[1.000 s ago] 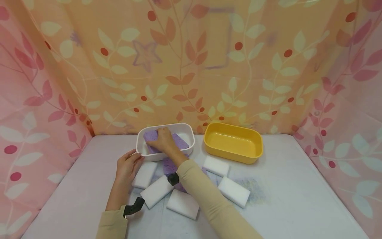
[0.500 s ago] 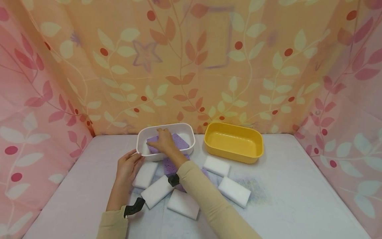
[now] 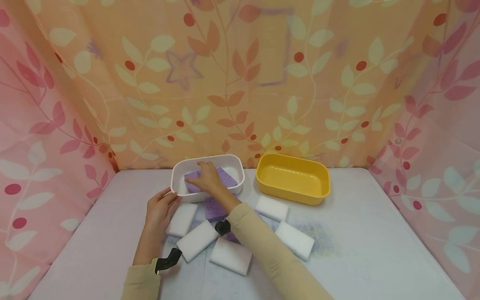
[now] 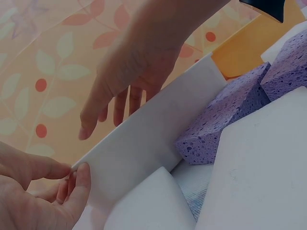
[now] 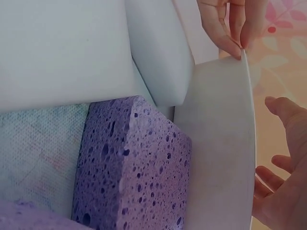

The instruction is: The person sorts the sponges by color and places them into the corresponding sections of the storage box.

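Note:
In the head view my left hand point(image 3: 159, 210) pinches the near left corner of the white tub point(image 3: 193, 201) between thumb and fingers; the left wrist view shows this grip on the rim too. My right hand point(image 3: 207, 178) hovers inside the tub's opening, thumb and fingers spread apart with nothing between them. Below it lies one purple sponge point(image 3: 192, 187), and another purple sponge point(image 3: 226, 178) rests at the tub's right side. The right wrist view has the spread right hand point(image 5: 288, 167) beside the tub wall. A porous purple sponge point(image 5: 153, 167) lies outside, against that wall.
A yellow tub point(image 3: 296, 196) stands to the right. White blocks lie in front of the tubs, among them one at the left point(image 3: 181, 220), one near the front point(image 3: 230, 256) and one at the right point(image 3: 295, 241). My right forearm partly covers more purple sponges. A patterned curtain hangs behind.
A second ago my right hand held a purple sponge tilted up in the white tub; it has let go, and the sponge has dropped lower. My left hand has stayed at the rim.

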Demonstrator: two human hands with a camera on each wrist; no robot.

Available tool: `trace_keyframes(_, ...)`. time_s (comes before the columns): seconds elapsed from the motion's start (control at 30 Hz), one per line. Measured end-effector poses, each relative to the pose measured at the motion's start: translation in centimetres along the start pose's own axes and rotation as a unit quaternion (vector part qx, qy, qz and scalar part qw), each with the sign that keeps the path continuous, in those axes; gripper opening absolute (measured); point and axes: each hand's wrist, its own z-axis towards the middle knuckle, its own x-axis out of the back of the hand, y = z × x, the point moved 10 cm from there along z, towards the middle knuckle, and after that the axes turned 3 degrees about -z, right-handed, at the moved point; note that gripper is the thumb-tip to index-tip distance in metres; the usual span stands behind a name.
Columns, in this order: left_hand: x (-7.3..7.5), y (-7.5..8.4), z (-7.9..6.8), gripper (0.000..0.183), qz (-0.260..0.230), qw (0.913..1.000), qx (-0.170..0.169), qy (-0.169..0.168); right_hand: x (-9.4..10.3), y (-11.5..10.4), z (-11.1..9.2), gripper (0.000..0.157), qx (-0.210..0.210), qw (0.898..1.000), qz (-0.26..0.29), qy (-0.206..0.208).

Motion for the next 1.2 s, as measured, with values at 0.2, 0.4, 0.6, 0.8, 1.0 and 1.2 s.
trace_keyframes(0.2,0.0,-0.1,0.0,0.059,0.006,1.0000,0.006,-0.001,0.6,-0.5,-0.6,0.074,0.020,1.000,0.011,0.008)
trace_keyframes(0.4,0.1,-0.3,0.2,0.058,0.007,1.0000,0.007,0.003,0.9,-0.6,-1.1,0.071,0.040,0.999,0.024,0.011)
trace_keyframes(0.6,0.3,-0.3,0.1,0.059,0.010,0.9999,0.007,0.008,1.4,-0.5,-1.8,0.066,0.064,0.996,0.069,0.006)
trace_keyframes(0.8,0.2,-0.1,0.2,0.059,0.004,1.0000,0.001,0.009,2.1,-0.5,-2.4,0.061,0.089,0.990,0.107,0.005)
trace_keyframes(1.0,0.3,-0.2,0.3,0.059,0.005,0.9999,0.002,0.009,2.7,-0.4,-2.9,0.058,0.105,0.989,0.104,0.001)
trace_keyframes(1.2,0.2,-0.2,0.3,0.060,0.009,0.9999,0.007,0.009,3.3,-0.4,-3.6,0.054,0.129,0.987,0.096,0.010)
